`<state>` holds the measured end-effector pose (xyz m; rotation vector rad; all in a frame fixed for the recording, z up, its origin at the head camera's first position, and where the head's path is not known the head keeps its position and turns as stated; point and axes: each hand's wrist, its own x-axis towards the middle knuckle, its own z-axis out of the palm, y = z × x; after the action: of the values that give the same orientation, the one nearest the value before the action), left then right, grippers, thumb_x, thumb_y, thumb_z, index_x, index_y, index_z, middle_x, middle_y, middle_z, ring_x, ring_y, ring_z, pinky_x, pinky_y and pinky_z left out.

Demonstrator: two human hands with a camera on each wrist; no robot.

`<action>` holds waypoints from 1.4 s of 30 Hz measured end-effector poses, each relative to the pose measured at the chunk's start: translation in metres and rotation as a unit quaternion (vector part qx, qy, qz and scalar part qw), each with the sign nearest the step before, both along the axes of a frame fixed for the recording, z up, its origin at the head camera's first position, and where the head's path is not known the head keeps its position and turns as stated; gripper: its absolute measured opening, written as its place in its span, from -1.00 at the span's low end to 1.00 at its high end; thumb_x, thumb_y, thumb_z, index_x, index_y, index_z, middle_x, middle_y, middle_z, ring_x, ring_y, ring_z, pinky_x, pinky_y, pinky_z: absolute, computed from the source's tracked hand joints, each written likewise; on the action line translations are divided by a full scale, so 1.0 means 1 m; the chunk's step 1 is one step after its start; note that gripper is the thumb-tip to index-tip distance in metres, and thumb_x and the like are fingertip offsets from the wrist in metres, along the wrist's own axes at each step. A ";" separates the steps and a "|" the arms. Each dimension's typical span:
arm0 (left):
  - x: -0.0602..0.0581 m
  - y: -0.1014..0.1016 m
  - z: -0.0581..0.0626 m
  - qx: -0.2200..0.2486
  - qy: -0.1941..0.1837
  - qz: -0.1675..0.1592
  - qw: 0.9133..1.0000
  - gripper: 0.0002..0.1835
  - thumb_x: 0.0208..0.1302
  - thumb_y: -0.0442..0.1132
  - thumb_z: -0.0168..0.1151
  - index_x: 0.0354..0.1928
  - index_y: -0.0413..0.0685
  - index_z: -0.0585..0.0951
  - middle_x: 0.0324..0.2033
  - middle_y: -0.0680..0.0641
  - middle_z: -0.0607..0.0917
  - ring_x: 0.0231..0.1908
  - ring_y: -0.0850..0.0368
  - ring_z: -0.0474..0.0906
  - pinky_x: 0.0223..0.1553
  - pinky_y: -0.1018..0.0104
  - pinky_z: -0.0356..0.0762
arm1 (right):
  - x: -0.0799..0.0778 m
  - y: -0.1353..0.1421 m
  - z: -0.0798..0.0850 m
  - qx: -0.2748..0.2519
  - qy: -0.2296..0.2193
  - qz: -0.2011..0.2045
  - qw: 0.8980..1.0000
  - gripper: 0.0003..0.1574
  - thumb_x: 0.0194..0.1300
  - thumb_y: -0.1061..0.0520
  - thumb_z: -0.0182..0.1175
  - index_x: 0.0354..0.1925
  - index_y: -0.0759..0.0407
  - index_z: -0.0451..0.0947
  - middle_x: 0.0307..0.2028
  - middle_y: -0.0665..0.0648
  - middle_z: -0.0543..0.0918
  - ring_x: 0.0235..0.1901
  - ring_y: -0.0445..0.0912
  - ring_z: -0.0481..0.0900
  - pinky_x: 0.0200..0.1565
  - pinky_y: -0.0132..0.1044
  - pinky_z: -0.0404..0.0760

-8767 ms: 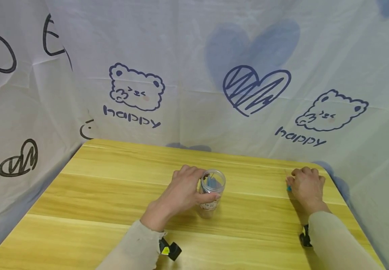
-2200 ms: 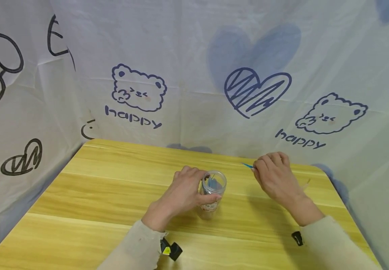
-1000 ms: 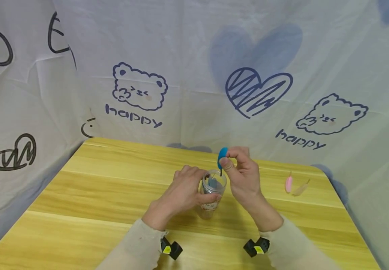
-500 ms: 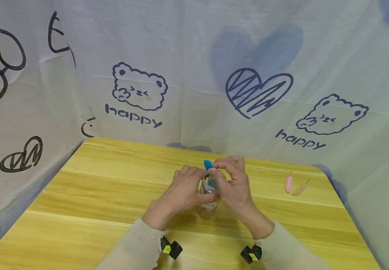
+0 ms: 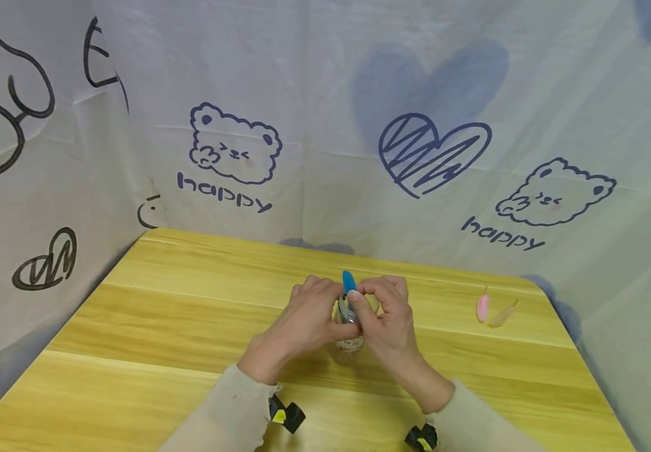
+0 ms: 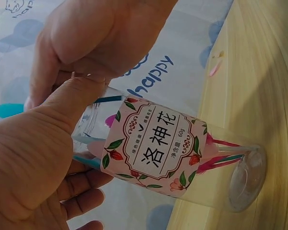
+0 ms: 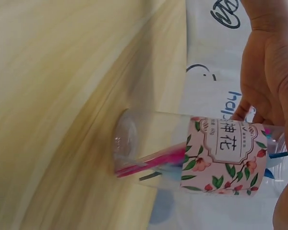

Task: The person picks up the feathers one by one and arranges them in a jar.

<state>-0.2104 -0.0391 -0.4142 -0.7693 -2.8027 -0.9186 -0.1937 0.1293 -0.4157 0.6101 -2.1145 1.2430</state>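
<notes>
My left hand (image 5: 302,320) holds a clear plastic jar (image 6: 221,177) round its upper part, thumb in front. The jar stands upright on the table and bears a pink flowered label (image 7: 225,158). Inside, several pink and blue feathers (image 7: 156,162) show through the wall. At the jar's mouth, my right hand (image 5: 390,320) pinches a blue feather (image 5: 349,281) between thumb and forefinger. The top of the feather sticks up above the rim; its dark stem shows inside the jar in the left wrist view. The fingers partly cover the jar's opening.
On the right of the wood-patterned table (image 5: 189,364) lie a pink feather (image 5: 483,309) and a tan feather (image 5: 504,314), side by side. White printed cloth (image 5: 325,207) hangs behind the table and at its left side.
From the right side of the table, my right hand has brought the blue feather to the jar and lowered it partly inside. My left hand has stayed on the jar.
</notes>
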 end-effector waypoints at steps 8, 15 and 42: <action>0.000 0.001 0.000 0.001 -0.004 -0.001 1.000 -0.33 0.25 0.29 0.44 0.23 0.01 0.67 0.14 -0.03 0.72 0.15 -0.05 0.49 0.14 -0.04 0.38 | -0.001 0.011 -0.006 0.056 0.035 -0.033 0.997 -0.87 0.34 0.25 0.34 -0.38 0.10 0.65 -0.30 0.04 0.74 -0.10 -0.01 0.41 0.00 -0.08 0.30; 0.001 0.001 0.001 0.000 -0.007 0.000 1.000 -0.32 0.24 0.30 0.45 0.22 -0.02 0.66 0.13 -0.04 0.72 0.15 -0.05 0.49 0.12 -0.04 0.38 | -0.004 0.016 -0.004 0.093 0.071 -0.028 0.993 -0.84 0.30 0.16 0.32 -0.18 0.22 0.68 -0.20 0.17 0.70 -0.09 0.10 0.43 0.02 0.02 0.25; 0.003 0.000 0.002 0.037 -0.014 0.002 0.999 -0.13 0.13 0.35 0.53 0.36 0.02 0.54 0.17 -0.01 0.62 0.09 0.00 0.39 0.14 0.03 0.32 | -0.018 0.027 0.015 0.161 0.097 -0.035 0.982 -0.70 0.36 0.19 0.25 -0.46 0.29 0.78 -0.13 0.25 0.66 -0.04 0.21 0.45 -0.01 0.11 0.41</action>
<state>-0.2072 -0.0390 -0.4119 -0.7458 -2.7752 -1.0358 -0.2113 0.1559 -0.4010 0.7556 -2.1639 0.7727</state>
